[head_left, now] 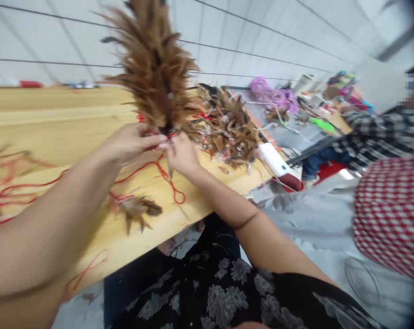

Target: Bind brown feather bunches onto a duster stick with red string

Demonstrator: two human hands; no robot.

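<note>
A thick brown feather duster [155, 73] stands upright above the wooden table, its lower end at my two hands. My left hand [129, 141] is closed, thumb and fingers pinched at the base of the feathers. Opposite it, the fingertips of my right hand [182, 153] are also pinched together, with red string showing at them. Fingers hide the exact grip on the string. Below the hands a red string [161, 171] trails down to a loop on the table. A small tuft of feathers [140, 210] lies nearer to me.
A heap of loose feathers [229, 128] covers the table's right end, beside a white and dark red device [278, 164]. More red string [18, 187] lies at the left. Purple material [273, 93] sits farther back. A person in a checked sleeve [381, 132] is at the right, near a red-and-white checked cloth [391, 205].
</note>
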